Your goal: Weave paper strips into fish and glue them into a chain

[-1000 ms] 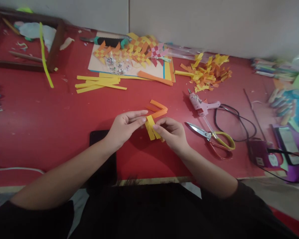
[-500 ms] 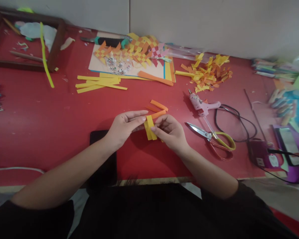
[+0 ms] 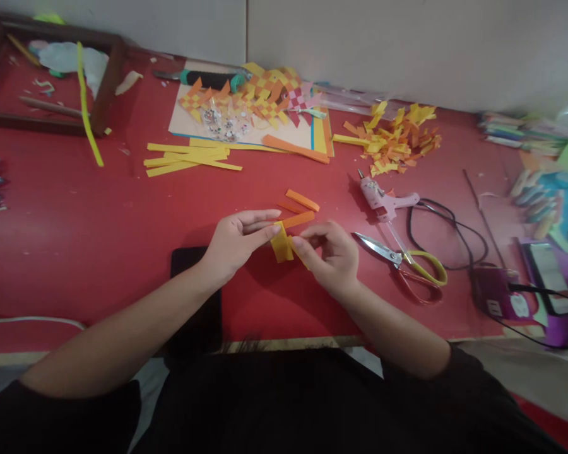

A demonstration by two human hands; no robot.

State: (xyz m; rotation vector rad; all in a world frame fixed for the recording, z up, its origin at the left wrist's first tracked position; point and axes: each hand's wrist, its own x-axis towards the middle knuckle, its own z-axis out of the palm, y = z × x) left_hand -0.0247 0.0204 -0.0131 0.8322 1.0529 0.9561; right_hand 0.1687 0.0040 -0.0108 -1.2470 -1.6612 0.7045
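Between thumb and fingers, my left hand [image 3: 234, 243] pinches the top of some yellow paper strips [image 3: 281, 244], which hang side by side. An orange paper strip [image 3: 299, 219] sticks out to the right from the same spot. My right hand [image 3: 332, 255] is closed at the right edge of the piece, its thumb and forefinger pinching a yellow strip that is mostly hidden by the fingers. Just beyond the hands, another orange strip [image 3: 303, 200] shows, angled on the red table.
Scissors [image 3: 397, 258] and a pink glue gun [image 3: 383, 198] with a black cord lie right of my hands. A dark phone-like slab [image 3: 196, 321] is under my left forearm. Yellow strips [image 3: 189, 157], woven paper fish [image 3: 269, 94] and curled paper scraps [image 3: 402, 142] are behind.
My right hand has shifted slightly right, pulling its yellow strip away from the others. The orange strip has swung a little left and lower. My left hand stays nearly still.
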